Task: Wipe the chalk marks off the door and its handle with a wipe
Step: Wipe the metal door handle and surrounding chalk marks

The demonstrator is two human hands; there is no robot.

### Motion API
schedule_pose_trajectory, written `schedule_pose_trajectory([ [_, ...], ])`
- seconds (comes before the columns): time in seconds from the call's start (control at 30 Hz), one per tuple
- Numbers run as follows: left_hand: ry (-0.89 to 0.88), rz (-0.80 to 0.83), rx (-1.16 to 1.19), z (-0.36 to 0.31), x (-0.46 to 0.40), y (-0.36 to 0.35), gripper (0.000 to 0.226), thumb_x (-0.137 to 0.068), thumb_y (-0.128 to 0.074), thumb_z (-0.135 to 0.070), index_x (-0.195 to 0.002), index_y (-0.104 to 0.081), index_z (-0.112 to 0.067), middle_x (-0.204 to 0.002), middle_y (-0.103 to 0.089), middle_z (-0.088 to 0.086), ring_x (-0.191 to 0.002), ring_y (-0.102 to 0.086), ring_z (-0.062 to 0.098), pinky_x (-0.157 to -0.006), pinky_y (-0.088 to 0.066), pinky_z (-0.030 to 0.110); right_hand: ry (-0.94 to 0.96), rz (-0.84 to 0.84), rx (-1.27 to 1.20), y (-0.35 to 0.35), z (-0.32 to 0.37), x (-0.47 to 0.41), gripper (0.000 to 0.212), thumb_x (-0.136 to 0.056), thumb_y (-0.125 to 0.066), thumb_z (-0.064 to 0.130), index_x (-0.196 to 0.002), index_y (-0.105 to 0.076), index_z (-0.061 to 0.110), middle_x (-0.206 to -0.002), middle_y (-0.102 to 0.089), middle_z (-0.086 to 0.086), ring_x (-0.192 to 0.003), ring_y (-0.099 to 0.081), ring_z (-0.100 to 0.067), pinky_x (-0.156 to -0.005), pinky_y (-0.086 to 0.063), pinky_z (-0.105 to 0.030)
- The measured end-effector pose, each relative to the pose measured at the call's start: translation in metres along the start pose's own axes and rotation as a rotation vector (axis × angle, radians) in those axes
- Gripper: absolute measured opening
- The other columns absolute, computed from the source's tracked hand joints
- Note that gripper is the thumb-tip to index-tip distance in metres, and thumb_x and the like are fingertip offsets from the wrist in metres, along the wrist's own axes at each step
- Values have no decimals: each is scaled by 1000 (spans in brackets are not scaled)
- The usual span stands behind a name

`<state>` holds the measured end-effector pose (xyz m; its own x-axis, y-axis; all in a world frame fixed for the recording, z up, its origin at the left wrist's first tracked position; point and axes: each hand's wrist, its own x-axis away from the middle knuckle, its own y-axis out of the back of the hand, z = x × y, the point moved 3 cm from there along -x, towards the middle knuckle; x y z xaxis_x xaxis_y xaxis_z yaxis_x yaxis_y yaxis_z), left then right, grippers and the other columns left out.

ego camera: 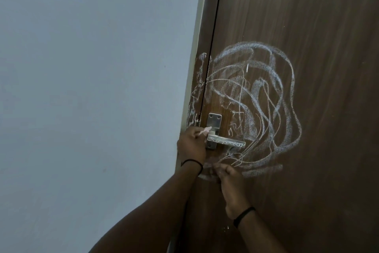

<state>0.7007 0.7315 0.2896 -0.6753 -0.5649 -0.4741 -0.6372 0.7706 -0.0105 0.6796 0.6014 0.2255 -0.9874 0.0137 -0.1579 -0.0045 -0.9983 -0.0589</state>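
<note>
A dark brown wooden door (307, 47) carries a big tangle of white chalk marks (256, 105) to the right of and above its metal lever handle (227, 142). The handle and the door frame (198, 92) are chalked too. My left hand (191, 144) is at the handle's backplate (214, 121) and pinches a short white chalk stick (205, 130) whose tip touches the plate. My right hand (229, 181) lies against the door below the handle on a broad chalk streak (266, 169). Its fingers are curled and blurred, and anything in them is hidden.
A plain pale blue-grey wall (92, 88) fills the left half of the view up to the door frame. Both wrists wear a thin black band. A few chalk specks dot the door low down near my right forearm.
</note>
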Motion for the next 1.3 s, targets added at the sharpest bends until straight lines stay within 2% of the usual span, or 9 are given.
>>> schedule_pose_trajectory([
  [0.1, 90, 17, 135, 4, -2, -9, 10, -88, -72, -25, -91, -79, -20, -79, -72, -10, -78, -68, 9, -67, -52, 21, 3, 21, 99, 11, -7, 1, 17, -99, -55, 13, -95, -70, 6, -90, -70, -11, -77, -58, -15, -67, -46, -25],
  [0.2, 200, 72, 277, 9, -4, -13, 11, -90, -70, -16, -92, -79, -22, -83, -76, -3, -84, -73, 23, -77, -61, 38, -16, 44, 141, 16, -11, 0, 16, -98, -53, 7, -96, -69, 7, -94, -71, -7, -73, -57, -12, -64, -45, -23],
  [0.37, 64, 104, 217, 13, -5, -2, 34, -87, -73, -20, -70, -74, -50, -77, -75, -17, -76, -72, 5, -72, -59, 25, -15, 61, 156, 10, -13, -2, 19, -98, -52, 6, -93, -70, 12, -84, -71, -2, -67, -58, -7, -58, -46, -18],
  [0.53, 164, 95, 216, 1, -12, -9, 15, -78, -83, -27, -65, -75, -30, -66, -74, -10, -54, -67, 1, -49, -52, 14, -36, 76, 133, 1, -12, 2, 19, -98, -52, 6, -92, -69, 10, -80, -71, -3, -65, -57, -8, -61, -46, -23],
  [0.7, 166, 122, 255, 15, -9, -5, 18, -80, -81, -23, -65, -77, -32, -71, -76, -3, -69, -75, 17, -65, -61, 29, -33, 20, 109, 10, -11, 1, 16, -96, -55, 4, -91, -70, 8, -80, -71, -7, -62, -57, -8, -59, -46, -22],
  [0.87, 159, 96, 158, 8, -14, -9, 18, -81, -80, -31, -64, -73, -32, -68, -74, -7, -70, -72, 13, -69, -60, 28, -35, 11, 110, 9, -10, 3, 16, -95, -55, 3, -88, -69, 7, -75, -70, -5, -61, -56, -9, -60, -47, -24],
  [0.97, 257, 165, 309, 16, -6, -8, 17, -88, -73, -15, -74, -76, -24, -68, -75, 2, -72, -74, 21, -66, -61, 27, -6, 17, 117, 8, -11, 6, 16, -95, -56, 4, -87, -69, 7, -75, -70, -4, -61, -57, -7, -59, -46, -22],
  [1.07, 429, 188, 487, 19, 1, -6, 8, -91, -65, -2, -92, -73, 0, -71, -74, 11, -63, -73, 19, -55, -58, 22, -10, -6, 104, 10, -12, 8, 15, -95, -55, 3, -88, -69, 5, -74, -69, -4, -62, -56, -8, -57, -45, -21],
  [1.3, 711, 234, 812, 0, 14, -10, 12, -98, -47, 8, -101, -58, 8, -87, -65, 24, -77, -67, 31, -62, -60, 30, -30, 25, 111, 5, -13, 16, 17, -97, -55, 6, -87, -69, 8, -72, -69, -3, -61, -56, -8, -56, -45, -19],
])
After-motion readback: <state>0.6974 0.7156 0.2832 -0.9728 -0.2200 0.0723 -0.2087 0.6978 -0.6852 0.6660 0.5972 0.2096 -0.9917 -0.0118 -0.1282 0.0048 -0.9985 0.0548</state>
